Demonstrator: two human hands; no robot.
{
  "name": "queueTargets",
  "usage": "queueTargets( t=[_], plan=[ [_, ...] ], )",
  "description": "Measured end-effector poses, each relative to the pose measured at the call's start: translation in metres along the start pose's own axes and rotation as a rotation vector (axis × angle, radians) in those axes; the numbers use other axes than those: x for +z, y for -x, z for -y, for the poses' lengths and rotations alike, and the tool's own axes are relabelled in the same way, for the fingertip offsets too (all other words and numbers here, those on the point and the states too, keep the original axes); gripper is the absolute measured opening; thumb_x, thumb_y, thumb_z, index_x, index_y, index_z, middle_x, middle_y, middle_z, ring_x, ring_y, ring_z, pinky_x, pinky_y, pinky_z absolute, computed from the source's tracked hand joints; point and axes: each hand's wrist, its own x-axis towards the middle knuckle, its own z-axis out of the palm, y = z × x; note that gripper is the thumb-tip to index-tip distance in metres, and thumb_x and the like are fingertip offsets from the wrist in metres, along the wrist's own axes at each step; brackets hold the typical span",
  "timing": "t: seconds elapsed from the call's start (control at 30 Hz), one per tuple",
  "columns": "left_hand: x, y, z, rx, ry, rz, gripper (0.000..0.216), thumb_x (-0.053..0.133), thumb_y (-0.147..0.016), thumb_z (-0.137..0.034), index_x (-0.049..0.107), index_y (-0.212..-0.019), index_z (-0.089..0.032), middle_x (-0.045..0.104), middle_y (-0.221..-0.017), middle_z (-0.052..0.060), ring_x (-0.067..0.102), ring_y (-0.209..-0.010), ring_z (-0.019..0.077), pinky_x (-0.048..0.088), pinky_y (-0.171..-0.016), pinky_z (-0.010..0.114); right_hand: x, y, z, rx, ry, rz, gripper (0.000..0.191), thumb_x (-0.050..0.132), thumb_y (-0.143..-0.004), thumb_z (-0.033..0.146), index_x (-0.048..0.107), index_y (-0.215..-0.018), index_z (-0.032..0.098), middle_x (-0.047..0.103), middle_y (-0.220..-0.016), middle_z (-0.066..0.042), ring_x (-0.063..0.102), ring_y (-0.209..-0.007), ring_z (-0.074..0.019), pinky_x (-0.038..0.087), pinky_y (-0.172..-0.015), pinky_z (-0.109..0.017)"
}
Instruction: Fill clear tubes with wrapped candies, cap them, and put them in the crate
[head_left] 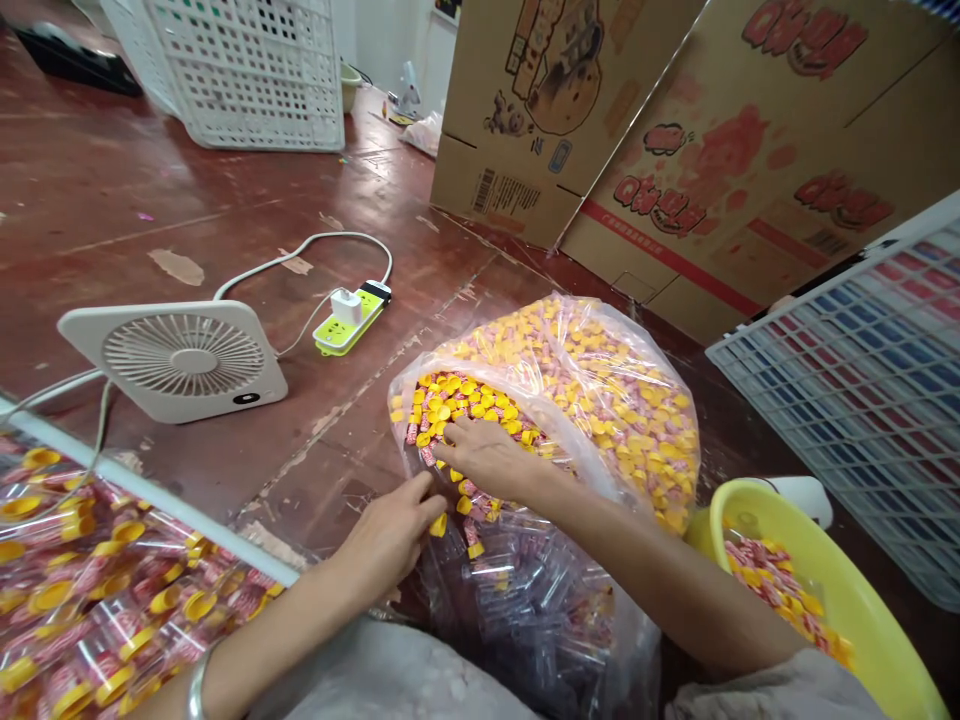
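A large clear plastic bag rests on the floor in front of me, full of small pieces with yellow caps and red-and-white wrapped parts. My right hand reaches into its mouth, palm down, with bent fingers against the loose yellow-capped pieces. What those fingertips hold, if anything, is hidden. Closer to me, at the bag's near left edge, my left hand is closed, with a yellow-capped piece at its fingertips. Clear empty plastic tubes lie below my right forearm, behind the bag's film.
Filled clear tubes with yellow caps lie behind a pale rim at left. A fan and power strip with cables are on the floor. At right are a yellow basin and white crate; cardboard boxes stand behind.
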Motion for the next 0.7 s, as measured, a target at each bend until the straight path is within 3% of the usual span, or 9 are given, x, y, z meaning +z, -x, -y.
queueTargets(
  t=[0.13, 0.3, 0.43, 0.5, 0.6, 0.7],
  plan=[
    [0.007, -0.01, -0.011, 0.125, -0.175, 0.126, 0.03, 0.045, -0.09, -0.008, 0.07, -0.104, -0.018, 0.062, -0.104, 0.013, 0.063, -0.093, 0.0292, 0.052, -0.07, 0.035, 0.009, -0.006, -0.001, -0.004, -0.026, 0.003, 0.009, 0.061, -0.091, 0.012, 0.063, -0.099, 0.015, 0.063, -0.101, -0.01, 0.056, -0.093, -0.0233, 0.042, -0.07, -0.031],
    [0.006, -0.014, -0.008, 0.14, -0.135, 0.111, 0.031, 0.049, -0.089, -0.008, 0.07, -0.109, -0.017, 0.063, -0.115, 0.016, 0.063, -0.102, 0.0298, 0.055, -0.075, 0.037, -0.006, 0.011, 0.0, 0.114, -0.102, -0.071, 0.009, 0.054, -0.098, 0.017, 0.063, -0.096, 0.014, 0.067, -0.097, -0.008, 0.06, -0.088, -0.019, 0.046, -0.074, -0.03],
    [-0.005, 0.0, 0.007, 0.035, 0.353, -0.062, 0.023, 0.057, -0.09, -0.018, 0.067, -0.11, -0.022, 0.07, -0.113, 0.007, 0.065, -0.102, 0.0232, 0.05, -0.089, 0.033, -0.032, 0.045, 0.018, 0.305, -0.508, -0.452, 0.018, 0.058, -0.096, 0.023, 0.06, -0.113, 0.017, 0.069, -0.107, -0.006, 0.065, -0.095, -0.0161, 0.051, -0.084, -0.03],
    [-0.009, 0.008, 0.01, -0.052, 0.655, -0.09, 0.018, 0.063, -0.089, -0.03, 0.068, -0.104, -0.022, 0.073, -0.104, 0.004, 0.066, -0.096, 0.0219, 0.049, -0.087, 0.03, -0.04, 0.063, 0.03, 0.348, -0.713, -0.579, 0.016, 0.063, -0.093, 0.022, 0.063, -0.109, 0.02, 0.071, -0.102, -0.003, 0.067, -0.09, -0.0157, 0.053, -0.082, -0.03],
    [-0.009, 0.014, 0.004, -0.126, 0.92, -0.066, 0.024, 0.067, -0.086, -0.041, 0.071, -0.099, -0.021, 0.074, -0.095, 0.002, 0.064, -0.087, 0.0204, 0.047, -0.078, 0.026, -0.042, 0.079, 0.045, 0.37, -0.725, -0.575, 0.005, 0.066, -0.092, 0.025, 0.067, -0.09, 0.02, 0.07, -0.083, 0.0, 0.065, -0.075, -0.0155, 0.052, -0.069, -0.029],
    [-0.006, 0.014, -0.01, -0.139, 1.095, -0.016, 0.027, 0.07, -0.083, -0.042, 0.072, -0.096, -0.019, 0.072, -0.089, 0.001, 0.061, -0.081, 0.0183, 0.045, -0.073, 0.025, -0.038, 0.082, 0.053, 0.356, -0.669, -0.588, 0.015, 0.063, -0.094, 0.026, 0.064, -0.08, 0.019, 0.066, -0.074, 0.0, 0.06, -0.067, -0.0147, 0.048, -0.062, -0.028]
  ],
)
